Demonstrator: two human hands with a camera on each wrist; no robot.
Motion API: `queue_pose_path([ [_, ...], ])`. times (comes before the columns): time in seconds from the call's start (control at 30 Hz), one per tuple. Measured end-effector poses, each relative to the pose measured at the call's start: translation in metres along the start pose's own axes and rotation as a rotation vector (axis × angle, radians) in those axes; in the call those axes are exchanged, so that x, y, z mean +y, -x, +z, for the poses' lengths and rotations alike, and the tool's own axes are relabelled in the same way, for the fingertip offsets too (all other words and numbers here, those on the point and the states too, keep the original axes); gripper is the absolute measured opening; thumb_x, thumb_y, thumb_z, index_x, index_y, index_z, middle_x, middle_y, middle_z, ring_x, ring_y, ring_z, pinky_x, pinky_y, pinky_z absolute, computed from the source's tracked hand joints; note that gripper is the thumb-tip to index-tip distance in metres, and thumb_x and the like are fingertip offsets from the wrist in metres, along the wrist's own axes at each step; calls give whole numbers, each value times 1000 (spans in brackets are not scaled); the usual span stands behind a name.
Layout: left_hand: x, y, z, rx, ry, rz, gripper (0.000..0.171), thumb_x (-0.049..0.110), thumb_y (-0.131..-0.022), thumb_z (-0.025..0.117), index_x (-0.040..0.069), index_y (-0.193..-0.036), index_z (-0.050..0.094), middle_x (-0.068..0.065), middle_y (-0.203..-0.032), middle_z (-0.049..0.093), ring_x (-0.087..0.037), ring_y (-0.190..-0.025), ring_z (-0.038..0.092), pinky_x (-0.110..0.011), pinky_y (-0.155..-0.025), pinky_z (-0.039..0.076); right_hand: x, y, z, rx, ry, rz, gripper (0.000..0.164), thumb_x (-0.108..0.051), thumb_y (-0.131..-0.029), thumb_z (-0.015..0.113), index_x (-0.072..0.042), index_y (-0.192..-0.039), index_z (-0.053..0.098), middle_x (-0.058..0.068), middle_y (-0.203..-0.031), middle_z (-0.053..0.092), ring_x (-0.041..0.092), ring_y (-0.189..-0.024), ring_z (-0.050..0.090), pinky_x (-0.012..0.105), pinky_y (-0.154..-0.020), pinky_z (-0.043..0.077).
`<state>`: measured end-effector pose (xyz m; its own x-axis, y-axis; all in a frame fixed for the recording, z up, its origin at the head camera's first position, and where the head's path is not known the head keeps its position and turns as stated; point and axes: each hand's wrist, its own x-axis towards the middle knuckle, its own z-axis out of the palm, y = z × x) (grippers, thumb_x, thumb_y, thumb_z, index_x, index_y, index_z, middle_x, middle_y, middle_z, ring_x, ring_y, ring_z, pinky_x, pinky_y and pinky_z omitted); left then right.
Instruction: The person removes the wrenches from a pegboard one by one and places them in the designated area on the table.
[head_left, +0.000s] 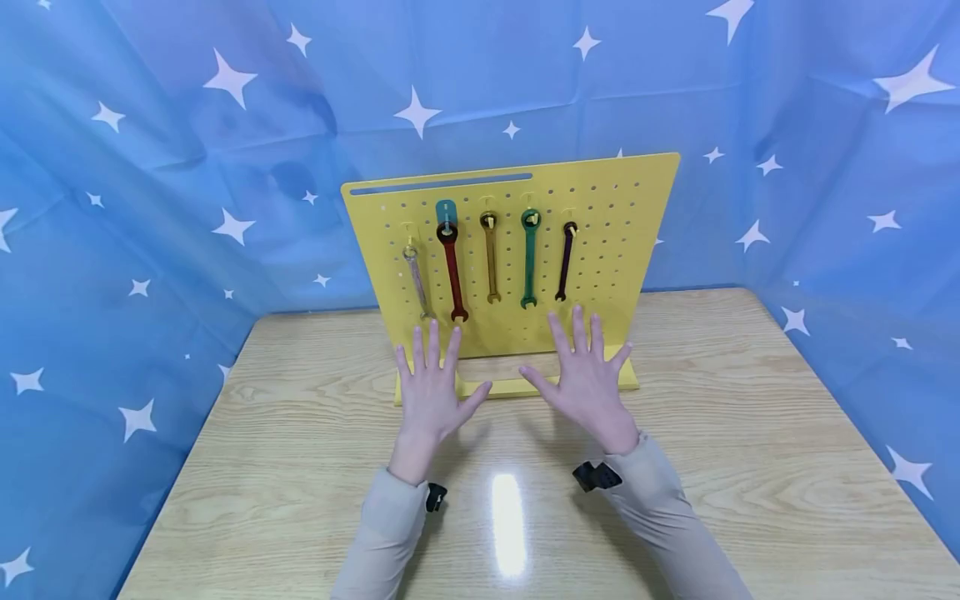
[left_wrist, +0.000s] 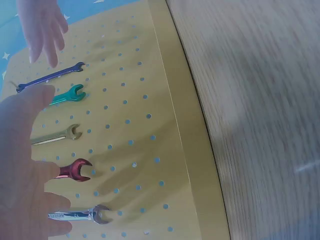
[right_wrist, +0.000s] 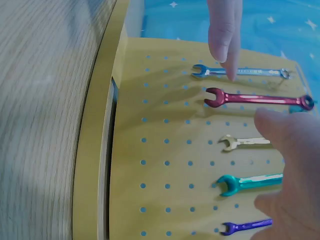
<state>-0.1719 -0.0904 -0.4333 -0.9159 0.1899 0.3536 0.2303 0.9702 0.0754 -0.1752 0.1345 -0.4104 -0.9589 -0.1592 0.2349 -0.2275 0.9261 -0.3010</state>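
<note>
Both hands hover in front of a yellow pegboard (head_left: 600,325), fingers spread and holding nothing. My left hand (head_left: 431,396) is nearest the silver wrench (head_left: 417,279) and the red wrench (head_left: 453,271), just below their lower ends. Nearest my right hand (head_left: 588,379) is the purple wrench (head_left: 566,262). Between them hang a gold wrench (head_left: 491,258) and a green wrench (head_left: 530,258). Every wrench hangs from a hook by its ring end, open jaw downward. In the right wrist view, my thumb and fingers partly cover the gold, green and purple wrenches.
Behind the red wrench's ring is a teal holder (head_left: 446,210). The pegboard stands on a yellow base (head_left: 517,388) toward the back of the wooden table (head_left: 300,467). A blue curtain (head_left: 225,167) with white stars surrounds the table's back and sides.
</note>
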Motion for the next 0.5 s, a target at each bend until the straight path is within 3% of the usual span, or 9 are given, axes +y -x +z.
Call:
queue_pose_path([
  [0.2, -10, -4, 0, 88, 48, 19, 84, 63, -83, 52, 12, -146, 30, -19, -150, 25, -41, -137, 20, -63, -108, 13, 3, -6, -2, 76, -70, -26, 84, -58, -87, 54, -13, -149, 20, 23, -153, 11, 47, -137, 11, 80, -93, 6],
  [0.37, -21, -10, -2, 234, 146, 57, 70, 47, -84, 61, 6, -137, 43, -20, -142, 40, -40, -129, 36, -63, -105, 22, 8, -14, -3, 244, -192, -108, 75, -38, -86, 64, 0, -142, 34, 28, -144, 32, 48, -129, 31, 69, -95, 30],
  [0.5, -30, -14, 0, 368, 228, 91, 56, 35, -84, 62, 1, -127, 51, -21, -131, 51, -39, -119, 47, -60, -101, 30, 13, -22, -4, 355, -357, -151, 61, -21, -86, 67, 9, -133, 41, 28, -134, 44, 43, -124, 40, 58, -99, 36],
])
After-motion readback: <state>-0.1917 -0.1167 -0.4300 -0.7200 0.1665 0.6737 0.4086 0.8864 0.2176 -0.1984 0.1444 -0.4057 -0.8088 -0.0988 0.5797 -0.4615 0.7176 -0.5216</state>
